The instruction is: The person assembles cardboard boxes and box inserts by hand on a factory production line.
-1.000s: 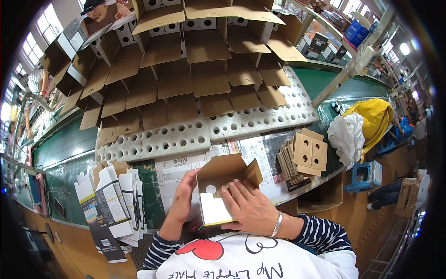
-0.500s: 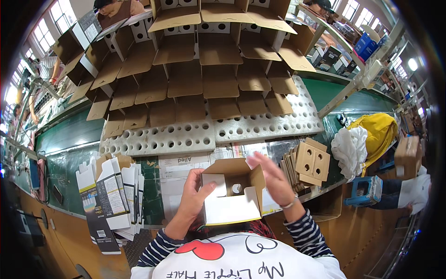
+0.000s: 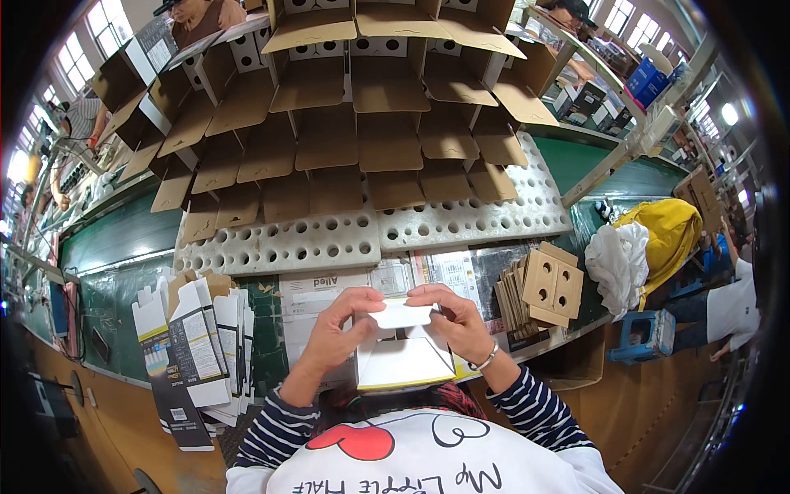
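Observation:
A small carton (image 3: 405, 362), white on the side facing up and edged in yellow, lies right in front of my body. My left hand (image 3: 344, 325) pinches the left end of its far white flap (image 3: 405, 315) between thumb and fingers. At the flap's other end my right hand (image 3: 461, 329) grips in the same way. The flap is bent over toward me, with a narrow dark gap below it. Most of the carton's inside is hidden.
Open brown cartons (image 3: 391, 140) are stacked across the far side, on white boards full of holes (image 3: 280, 243). Flattened printed cartons (image 3: 193, 354) lie at the left. Brown inserts with round holes (image 3: 553, 284) lean at the right, before white and yellow cloths (image 3: 666, 247).
My right hand has come in from the right onto the carton, and my left hand has shifted to its far edge. The open carton's far flap is now folded over between both hands.

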Demonstrator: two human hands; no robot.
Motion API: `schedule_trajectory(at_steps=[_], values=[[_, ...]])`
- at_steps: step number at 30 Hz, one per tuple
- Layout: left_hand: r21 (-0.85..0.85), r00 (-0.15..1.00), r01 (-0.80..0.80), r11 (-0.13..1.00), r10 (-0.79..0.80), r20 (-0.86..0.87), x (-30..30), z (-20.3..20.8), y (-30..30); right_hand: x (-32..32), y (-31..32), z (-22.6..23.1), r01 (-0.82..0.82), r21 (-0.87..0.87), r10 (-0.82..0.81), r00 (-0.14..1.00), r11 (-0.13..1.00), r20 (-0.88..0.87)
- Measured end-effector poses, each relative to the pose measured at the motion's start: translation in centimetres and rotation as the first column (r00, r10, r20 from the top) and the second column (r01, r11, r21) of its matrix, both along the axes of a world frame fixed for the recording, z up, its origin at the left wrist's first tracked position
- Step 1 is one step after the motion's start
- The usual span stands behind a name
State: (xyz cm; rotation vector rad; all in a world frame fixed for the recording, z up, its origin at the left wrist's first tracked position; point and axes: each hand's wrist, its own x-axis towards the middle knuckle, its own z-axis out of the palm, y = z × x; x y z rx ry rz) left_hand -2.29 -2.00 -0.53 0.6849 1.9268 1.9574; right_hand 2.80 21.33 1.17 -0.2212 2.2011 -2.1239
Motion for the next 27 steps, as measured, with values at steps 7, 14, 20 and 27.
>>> schedule_trajectory(at_steps=[7,14,20,27], values=[[-0.277,0.991,0.111,0.954,-0.128,-0.042,0.1,5.1,-0.5,-1.0,1.2,3.5,-0.209,0.120,0.197,0.975,0.970,0.107],[-0.613,0.958,0.150,0.776,-0.267,-0.103,-0.8,6.1,0.1,-1.2,-0.1,5.2,-0.291,0.558,0.274,0.955,0.777,0.116],[-0.758,0.948,-0.006,0.652,-0.237,-0.212,0.2,6.5,1.6,-0.9,-1.1,4.5,-0.201,0.672,0.238,0.970,0.713,0.037],[-0.795,0.933,-0.084,0.601,-0.232,-0.274,0.8,7.2,2.0,-0.6,-1.4,5.1,-0.192,0.775,0.254,0.966,0.602,0.042]])
